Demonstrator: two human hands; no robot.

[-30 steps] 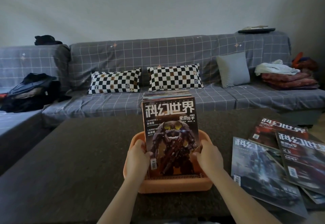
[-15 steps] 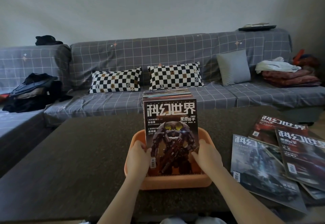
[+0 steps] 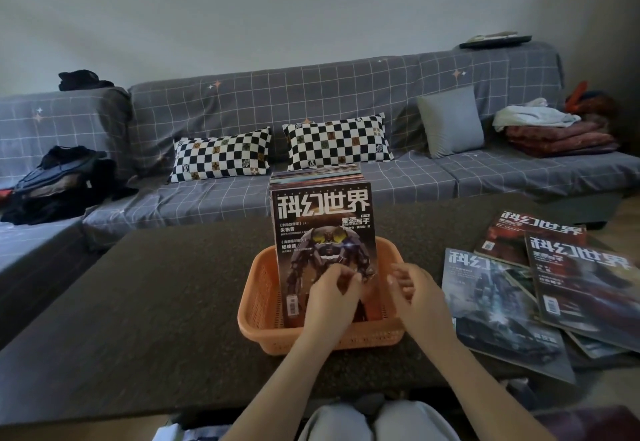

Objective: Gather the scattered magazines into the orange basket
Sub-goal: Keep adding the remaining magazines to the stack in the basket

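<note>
Magazines stand upright as a pack point(image 3: 322, 232) in the orange basket point(image 3: 258, 305), robot cover facing the camera, and the basket sits on the dark counter point(image 3: 138, 319); every place below is given from that basket. Only the head view is available. Just in front of the near cover, low down, the left hand point(image 3: 332, 296) hovers with fingers loosely curled; it seems to hold nothing, though whether the fingertips touch the cover cannot be told. Over the basket's right rim the right hand point(image 3: 414, 293) is likewise relaxed, fingers bent, empty — apart from the pack. To the right of the basket, flat on the counter, lie the loose magazines point(image 3: 498, 305): a grey-blue cover nearest, a red-titled one overlapping it farther right, another behind, and more edges peeking out beneath. Their long sides run roughly away from the person, slightly fanned. Judging from this, the coming move turns on that rightward offset — the right hand is clearly the nearer one, and the nearest cover's left edge lies just beside the basket's right wall. Behind the basket, well apart, stretches a grey checked sofa point(image 3: 346, 94).
</note>
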